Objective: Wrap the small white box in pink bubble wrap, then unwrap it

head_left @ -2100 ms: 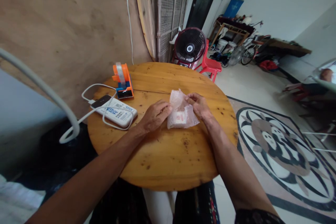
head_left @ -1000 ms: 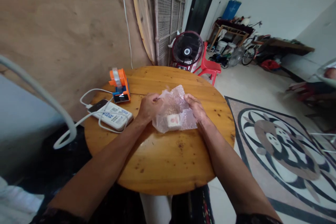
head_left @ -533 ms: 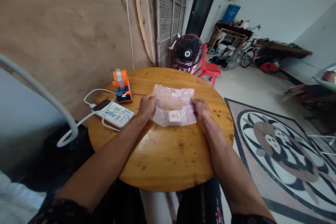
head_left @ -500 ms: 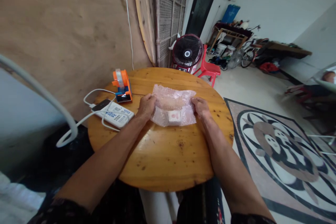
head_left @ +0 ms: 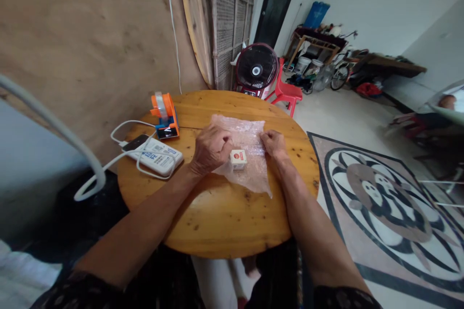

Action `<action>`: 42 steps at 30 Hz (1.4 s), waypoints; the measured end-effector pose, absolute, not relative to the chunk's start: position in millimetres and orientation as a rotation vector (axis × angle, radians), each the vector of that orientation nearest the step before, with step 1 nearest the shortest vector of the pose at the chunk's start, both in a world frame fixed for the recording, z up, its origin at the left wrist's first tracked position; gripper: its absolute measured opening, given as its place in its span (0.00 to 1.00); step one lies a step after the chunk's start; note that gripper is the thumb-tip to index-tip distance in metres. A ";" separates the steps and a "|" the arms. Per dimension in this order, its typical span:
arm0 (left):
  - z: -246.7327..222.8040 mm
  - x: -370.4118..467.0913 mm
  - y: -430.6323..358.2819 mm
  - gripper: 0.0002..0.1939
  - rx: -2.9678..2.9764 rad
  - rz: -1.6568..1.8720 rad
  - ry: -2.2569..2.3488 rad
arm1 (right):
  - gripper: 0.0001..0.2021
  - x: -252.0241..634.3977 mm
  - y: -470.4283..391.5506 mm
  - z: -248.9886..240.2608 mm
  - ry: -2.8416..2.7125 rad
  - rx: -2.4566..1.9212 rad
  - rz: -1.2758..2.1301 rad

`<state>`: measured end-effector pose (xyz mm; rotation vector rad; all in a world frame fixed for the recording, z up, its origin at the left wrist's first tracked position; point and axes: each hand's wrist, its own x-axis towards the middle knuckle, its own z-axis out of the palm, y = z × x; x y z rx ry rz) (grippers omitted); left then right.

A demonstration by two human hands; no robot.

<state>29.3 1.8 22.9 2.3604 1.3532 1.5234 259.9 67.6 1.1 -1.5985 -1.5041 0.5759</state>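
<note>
A sheet of clear bubble wrap (head_left: 250, 176) lies spread on the round wooden table (head_left: 224, 231). On it sits a small white box (head_left: 238, 160) with a red round mark and red print, its top uncovered. My left hand (head_left: 213, 148) is closed over the wrap's left side, fingers curled in, its fingertips close beside the box; whether they touch the box I cannot tell. At the right edge, my right hand (head_left: 274, 143) pinches the wrap between thumb and fingers.
An orange and blue tape dispenser (head_left: 166, 116) stands at the table's back left. Before it lies a white power bank (head_left: 155, 157) with a looping white cable (head_left: 90, 188). Beyond the table are a fan (head_left: 256, 70) and a red plastic chair (head_left: 288, 91).
The wrap's near flap, which lay over the box, now lies opened toward me, uncovering the box. My left hand has moved right, beside the box; my right hand stays at the edge.
</note>
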 end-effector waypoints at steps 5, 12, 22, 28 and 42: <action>19.6 30.4 6.2 0.11 2.144 1.302 1.214 | 0.12 262.4 67.8 1.5 -1.506 -1.611 0.557; 17.8 21.6 10.7 0.27 2.011 0.842 0.990 | 0.13 265.5 70.0 1.3 -1.535 -1.631 0.611; 17.4 22.6 9.3 0.38 2.035 0.711 0.940 | 0.16 267.7 66.3 6.4 -1.575 -1.631 0.528; 20.8 21.7 9.6 0.35 2.042 0.823 0.969 | 0.23 265.1 63.1 12.8 -1.538 -1.437 0.581; 15.9 19.5 14.5 0.38 1.801 0.805 1.023 | 0.24 247.6 -2.1 75.3 -1.866 -0.760 1.690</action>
